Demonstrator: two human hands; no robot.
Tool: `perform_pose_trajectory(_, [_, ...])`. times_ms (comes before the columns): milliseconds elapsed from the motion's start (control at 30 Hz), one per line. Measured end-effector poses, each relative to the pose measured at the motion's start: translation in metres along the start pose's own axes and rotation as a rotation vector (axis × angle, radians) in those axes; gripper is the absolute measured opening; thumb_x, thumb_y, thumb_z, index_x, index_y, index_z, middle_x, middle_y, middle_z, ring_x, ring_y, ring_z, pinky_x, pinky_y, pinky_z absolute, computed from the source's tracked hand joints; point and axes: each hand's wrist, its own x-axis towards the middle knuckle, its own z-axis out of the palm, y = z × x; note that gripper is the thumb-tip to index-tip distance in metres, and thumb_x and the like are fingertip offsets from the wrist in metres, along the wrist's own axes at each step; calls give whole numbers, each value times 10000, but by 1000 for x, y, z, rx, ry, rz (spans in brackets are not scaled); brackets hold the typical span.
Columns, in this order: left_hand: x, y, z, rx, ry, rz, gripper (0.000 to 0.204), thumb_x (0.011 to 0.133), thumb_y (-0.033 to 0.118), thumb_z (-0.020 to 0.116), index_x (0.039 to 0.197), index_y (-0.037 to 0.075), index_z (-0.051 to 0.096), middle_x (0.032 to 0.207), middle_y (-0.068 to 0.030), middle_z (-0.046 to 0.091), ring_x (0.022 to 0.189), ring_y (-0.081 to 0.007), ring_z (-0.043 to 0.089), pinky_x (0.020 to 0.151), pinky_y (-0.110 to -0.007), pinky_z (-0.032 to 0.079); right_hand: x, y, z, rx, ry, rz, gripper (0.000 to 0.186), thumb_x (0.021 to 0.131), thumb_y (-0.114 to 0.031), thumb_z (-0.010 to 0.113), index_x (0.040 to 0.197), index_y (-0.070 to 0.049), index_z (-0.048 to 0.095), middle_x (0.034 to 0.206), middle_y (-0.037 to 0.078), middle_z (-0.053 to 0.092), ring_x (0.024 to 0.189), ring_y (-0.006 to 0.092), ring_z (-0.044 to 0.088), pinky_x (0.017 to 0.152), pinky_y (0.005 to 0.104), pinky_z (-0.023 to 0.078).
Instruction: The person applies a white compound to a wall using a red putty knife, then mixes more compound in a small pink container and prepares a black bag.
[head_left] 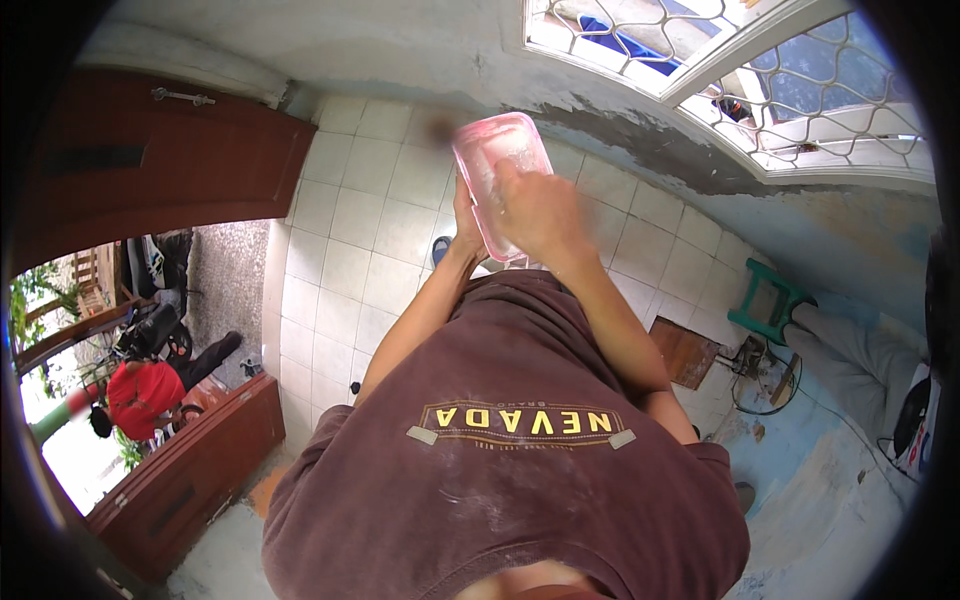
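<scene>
A pink, see-through plastic container (516, 127) with a rounded rectangular rim is held in front of my body, tilted so that its inside shows. Whitish residue coats its inner walls. My left hand (466, 214) grips it along its left side, the fingers mostly hidden beneath. Over the opening, my right hand (543, 217) reaches in with its fingers curled and a fingertip close to the whitish inside. What those fingers hold, if anything, is hidden.
White floor tiles (345, 240) lie below. Left are brown doors (190, 160); outside, a person in red (145, 400) is near a motorbike. Right stand a green stool (765, 298), a brown board (684, 352) and another person's grey-trousered legs (850, 365). A grilled window (700, 80) is ahead.
</scene>
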Motion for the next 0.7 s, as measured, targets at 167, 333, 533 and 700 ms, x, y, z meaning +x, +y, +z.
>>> perform_pose_trajectory(167, [-11, 46, -28, -54, -119, -61, 691, 1024, 610, 276, 1452, 89, 427, 1349, -138, 567, 1219, -267, 586, 1043, -431, 489, 8, -36, 26, -32, -71, 20, 232, 895, -248, 604, 936, -20, 598, 670, 204, 644, 638, 405, 656, 607, 526, 506])
perform_pose_trajectory(333, [-24, 80, -52, -22, -97, -61, 608, 1047, 531, 276, 1475, 119, 402, 1375, -107, 549, 1258, -256, 556, 1095, -432, 449, 29, -79, 42, 17, 48, 137, 227, 901, -251, 602, 907, -24, 605, 656, 207, 634, 632, 412, 647, 608, 528, 500])
perform_pose_trajectory(533, [-37, 101, -74, -85, -64, -64, 639, 1031, 577, 270, 1456, 128, 429, 1356, -120, 561, 1240, -259, 567, 1076, -428, 464, 36, -113, 65, 0, -53, 57, 228, 895, -252, 606, 889, -24, 603, 625, 209, 613, 630, 412, 642, 612, 522, 498])
perform_pose_trajectory(700, [-43, 111, -74, -95, -53, -16, 692, 1013, 613, 243, 1470, 123, 412, 1388, -130, 543, 1256, -278, 564, 1064, -445, 487, 31, -112, 52, -48, -32, 61, 220, 898, -245, 600, 883, -26, 597, 619, 212, 607, 633, 414, 642, 614, 516, 499])
